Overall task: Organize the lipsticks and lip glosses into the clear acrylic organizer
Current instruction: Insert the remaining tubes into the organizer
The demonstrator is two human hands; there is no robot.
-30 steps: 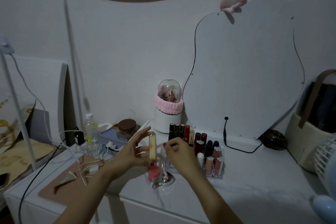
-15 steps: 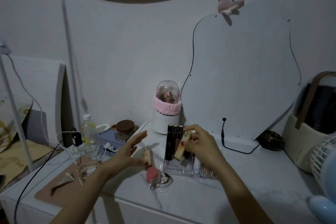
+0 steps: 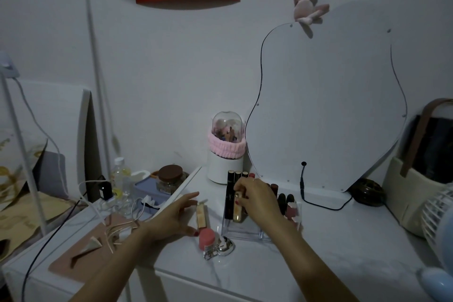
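Observation:
The clear acrylic organizer [image 3: 246,234] stands on the white table in front of the mirror. Black tubes [image 3: 230,191] fill its back left slots, and dark red and pink lipsticks [image 3: 286,201] stand on its right side. My right hand [image 3: 258,200] pinches a gold lipstick [image 3: 237,212], which stands upright in a front left slot. A gold and pink lip gloss tube [image 3: 201,216] lies on the table left of the organizer. My left hand [image 3: 172,216] hovers beside that tube with its fingers stretched out and its thumb near the tube's lower end.
A pink-capped keyring item [image 3: 206,238] and a silver charm [image 3: 226,245] lie in front of the organizer. Behind stand a brush holder with a pink band [image 3: 225,154] and the mirror [image 3: 326,105] with its cable [image 3: 304,186]. A bag [image 3: 414,193] and fan [image 3: 441,223] sit right.
My right hand carried the gold lipstick from the middle to the organizer and stood it upright in a slot. My left hand dropped to the table beside the lip gloss tube.

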